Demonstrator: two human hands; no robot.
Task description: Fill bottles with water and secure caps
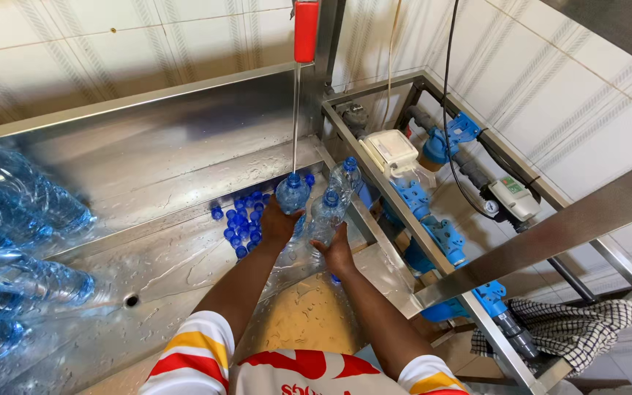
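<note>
A steel desk (pixel 184 271) with a raised back wall fills most of the view, its top wet. At its left edge, capped water bottles (pixel 16 219) lie stacked on their sides, blue caps showing. A small drain hole (pixel 132 300) sits in the top just right of the stack. Farther right, near the middle of the desk by the back wall, loose blue caps (pixel 243 219) lie in a cluster.

The left hand (pixel 279 223) comes next, fingers clamped around a clear bottle (pixel 293 194) held upright beside the caps. A thin stream of water (pixel 295 117) falls from a red tap (pixel 306 29) above onto the bottle's blue neck. Just to the right, the right hand (pixel 339 252) has its fingers closed on the base of a second bottle (pixel 325 216), also upright and touching or nearly touching the first. A third bottle (pixel 346 175) stands behind them, close to the desk's right edge. Both arms reach up from a white top with red and yellow stripes.

Right of the desk, a metal frame (pixel 374 146) carries blue pipe fittings (pixel 433 227), a white box (pixel 390 150) and a black cable against the tiled wall. A checked cloth (pixel 572 322) hangs on the frame's near right corner.
</note>
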